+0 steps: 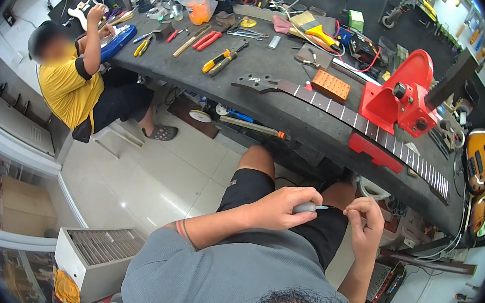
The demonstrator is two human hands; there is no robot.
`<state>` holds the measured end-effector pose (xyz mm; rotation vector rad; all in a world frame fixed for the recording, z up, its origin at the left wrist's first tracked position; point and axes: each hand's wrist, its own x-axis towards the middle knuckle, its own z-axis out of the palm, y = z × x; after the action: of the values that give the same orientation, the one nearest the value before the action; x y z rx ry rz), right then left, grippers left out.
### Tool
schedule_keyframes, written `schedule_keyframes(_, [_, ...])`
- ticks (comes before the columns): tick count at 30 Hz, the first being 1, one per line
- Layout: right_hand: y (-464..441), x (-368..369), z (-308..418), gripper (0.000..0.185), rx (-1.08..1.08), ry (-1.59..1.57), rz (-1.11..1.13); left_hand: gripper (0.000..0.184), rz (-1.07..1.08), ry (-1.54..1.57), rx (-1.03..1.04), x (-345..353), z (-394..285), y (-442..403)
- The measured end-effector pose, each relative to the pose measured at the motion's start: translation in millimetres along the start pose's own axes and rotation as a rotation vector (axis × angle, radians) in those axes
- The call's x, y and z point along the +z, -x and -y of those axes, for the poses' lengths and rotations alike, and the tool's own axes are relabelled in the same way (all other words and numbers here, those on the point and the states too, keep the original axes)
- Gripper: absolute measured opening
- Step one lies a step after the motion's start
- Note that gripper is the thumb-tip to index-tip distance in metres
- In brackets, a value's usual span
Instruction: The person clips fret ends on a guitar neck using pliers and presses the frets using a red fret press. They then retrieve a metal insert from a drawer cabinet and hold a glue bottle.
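In front of my lap, my left hand (280,207) is wrapped round a small grey bottle (304,207) with a thin pale-blue tip. The tip points toward my right hand (366,215). Thumb and forefinger of that hand are pinched together; whatever they hold is too small to name. A small gap lies between the tip and the pinched fingers. Beyond my hands a guitar neck (341,111) with a dark fretted fingerboard lies along the bench edge, partly on a red support block (375,152).
A red press (405,89) stands on the dark workbench (162,71). Pliers (223,61), a yellow-handled brush (314,29) and an orange block (330,85) lie there. At left sits a person in a yellow shirt (62,91) with a blue guitar body (118,42). Guitars (484,156) hang at right.
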<state>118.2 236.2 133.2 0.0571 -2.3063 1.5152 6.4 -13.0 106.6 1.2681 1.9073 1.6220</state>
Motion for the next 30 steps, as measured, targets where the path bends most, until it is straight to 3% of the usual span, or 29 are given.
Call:
schedule_keyframes(5, [9.7, 11.2, 19.2, 0.024, -0.178, 0.157, 0.087, 0.026, 0.060, 0.012, 0.090, 12.8, 0.4, 1.5])
schedule_keyframes(11, [28.6, 3.5, 25.8, 0.021, -0.135, 0.173, 0.044, 0.025, 0.089, 0.026, 0.088, 17.6, -7.9, 11.9])
schedule_keyframes(14, [41.1, -2.9, 26.7, 0.020, -0.011, -0.033, -0.049, 0.024, 0.097, 0.033, 0.087, 17.1, -11.8, 17.6])
schedule_keyframes(17, [41.8, 7.2, 44.7, 0.026, -0.130, 0.062, -0.011, 0.023, 0.089, 0.048, 0.106, 21.6, -13.8, 22.2])
schedule_keyframes(18, [45.3, 10.2, 49.9, 0.031, -0.082, 0.024, 0.030, 0.023, 0.095, 0.052, 0.116, 22.9, -14.8, 22.5])
schedule_keyframes(21, [44.0, 9.0, 46.2, 0.023, -0.210, 0.129, 0.101, 0.024, 0.124, 0.079, 0.136, 30.3, -11.4, 16.7])
schedule_keyframes(30, [46.5, -16.4, 15.9, 0.015, -0.064, 0.033, -0.008, 0.022, 0.230, 0.112, -0.006, 52.7, 11.4, -16.9])
